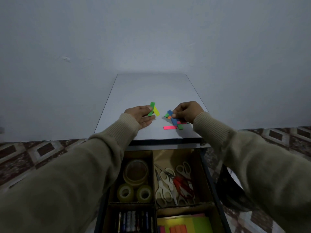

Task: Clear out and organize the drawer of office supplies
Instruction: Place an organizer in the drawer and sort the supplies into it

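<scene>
Tabletop [151, 91]: we are sorting flags; left hand [143, 116] pinching green flag [152, 108], right hand [186, 111] pinching blue flag [172, 117]; next, stacking by colour, pile [175, 126] at 3 o'clock.

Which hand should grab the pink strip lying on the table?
Probably the right hand. The pink strip lies just below it, in the pile it is already picking from. The left hand is farther away and holds a green strip and a yellow strip.

Plain grey wall [151, 31], patterned floor [42, 152]
</scene>
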